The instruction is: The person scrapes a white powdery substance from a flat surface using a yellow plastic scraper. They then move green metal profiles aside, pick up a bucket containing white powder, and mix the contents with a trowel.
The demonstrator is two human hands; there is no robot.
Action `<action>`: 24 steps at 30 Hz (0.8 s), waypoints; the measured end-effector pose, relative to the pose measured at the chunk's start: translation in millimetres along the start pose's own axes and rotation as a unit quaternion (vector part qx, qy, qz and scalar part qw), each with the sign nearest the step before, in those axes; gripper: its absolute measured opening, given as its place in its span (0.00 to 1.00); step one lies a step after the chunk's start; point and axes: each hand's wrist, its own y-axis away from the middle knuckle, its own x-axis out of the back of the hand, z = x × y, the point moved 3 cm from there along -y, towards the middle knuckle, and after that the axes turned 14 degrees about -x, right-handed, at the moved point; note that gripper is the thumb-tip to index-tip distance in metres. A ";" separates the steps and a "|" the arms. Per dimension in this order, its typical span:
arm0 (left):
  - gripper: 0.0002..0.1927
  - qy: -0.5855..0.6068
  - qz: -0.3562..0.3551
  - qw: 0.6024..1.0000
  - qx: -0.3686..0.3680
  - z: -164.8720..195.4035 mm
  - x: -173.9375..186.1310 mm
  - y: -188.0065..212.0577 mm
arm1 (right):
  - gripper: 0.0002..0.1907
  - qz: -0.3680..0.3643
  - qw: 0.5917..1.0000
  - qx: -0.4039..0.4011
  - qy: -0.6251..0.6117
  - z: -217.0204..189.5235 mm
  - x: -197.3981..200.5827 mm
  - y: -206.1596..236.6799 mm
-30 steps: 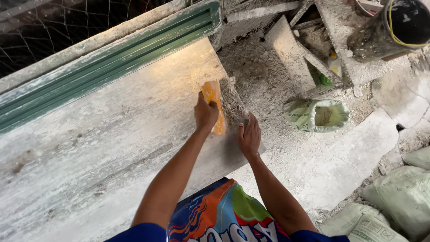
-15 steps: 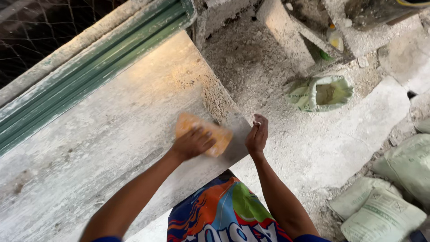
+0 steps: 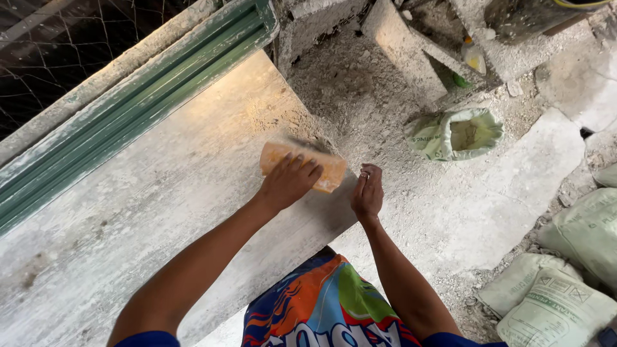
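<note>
Here, listed as seen from above: one orange sponge block (image 3: pixel 302 166), oblong, dusted with pale grit, lying flat near the right end of a grey, plaster-streaked ledge (image 3: pixel 160 193). The left hand (image 3: pixel 289 181) lies palm-down on top of the block, fingers spread over its upper face and pressing it to the surface; the thumb side is hidden, so whether it wraps the edge cannot be told. The right hand (image 3: pixel 367 191) sits just beside the block at the ledge's end corner, fingers curled loosely together, touching the edge and holding nothing that shows. Both forearms are bare; blue sleeves show at the bottom of the frame, with a brightly patterned garment (image 3: pixel 328 302) between them. Along the far side of the ledge runs a green metal frame (image 3: pixel 135 109), and behind that a dark wire mesh (image 3: pixel 71 38). Below and to the right, a rubble-strewn floor (image 3: pixel 488 199) coated in grey dust. On it, one open pale-green sack (image 3: pixel 456 135) with powder inside, well apart from the hands. At the lower right, several closed sacks (image 3: pixel 565 283) of the same colour, stacked together. At the top, grey concrete blocks (image 3: pixel 398 45) lie tilted among the debris.
</note>
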 end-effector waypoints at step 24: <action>0.18 0.240 0.208 0.942 0.109 -42.0 23.2 -49.3 | 0.15 -0.056 0.983 -0.058 0.165 -2.1 -6.5 -9.3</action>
